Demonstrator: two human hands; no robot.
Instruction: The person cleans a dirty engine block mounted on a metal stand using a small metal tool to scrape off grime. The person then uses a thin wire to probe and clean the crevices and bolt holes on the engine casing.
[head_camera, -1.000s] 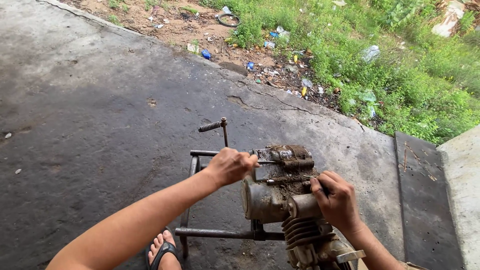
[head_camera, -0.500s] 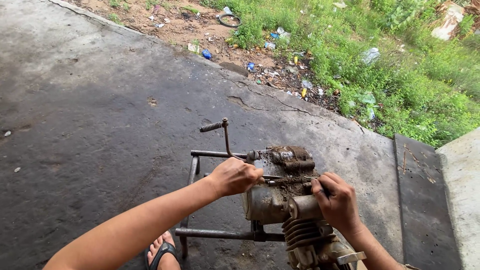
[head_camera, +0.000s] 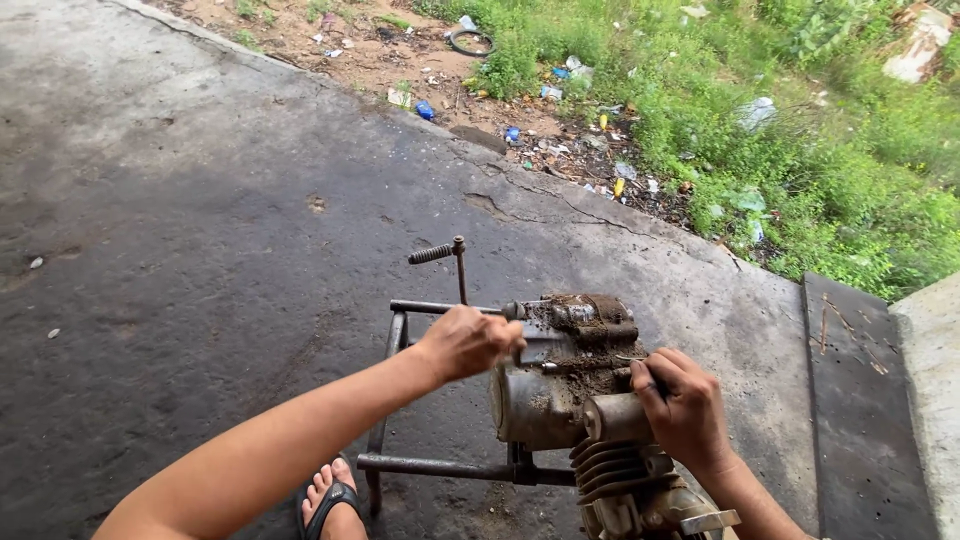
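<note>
A dirty small engine (head_camera: 565, 395) is seen clamped in a rusty steel frame (head_camera: 400, 400) that stands on the concrete floor (head_camera: 200, 250). The left hand (head_camera: 468, 343) is closed around a thin tool (head_camera: 535, 352) whose tip is laid against the soil-caked top of the engine; what kind of tool it is cannot be told. The right hand (head_camera: 685, 408) is closed over the engine's right side, just above the cooling fins (head_camera: 615, 470), so that the block is steadied. A crank handle (head_camera: 440, 255) stands upright at the far end of the frame, apart from both hands. A sandalled foot (head_camera: 330, 500) is planted beside the frame's near bar.

As a judgement, the work appears to be at an early or middle stage: the engine casing is still closed and heavily crusted with dirt, no removed parts are seen lying on the floor, and the fins remain in place. Litter-strewn grass (head_camera: 800, 120) lies beyond the concrete.
</note>
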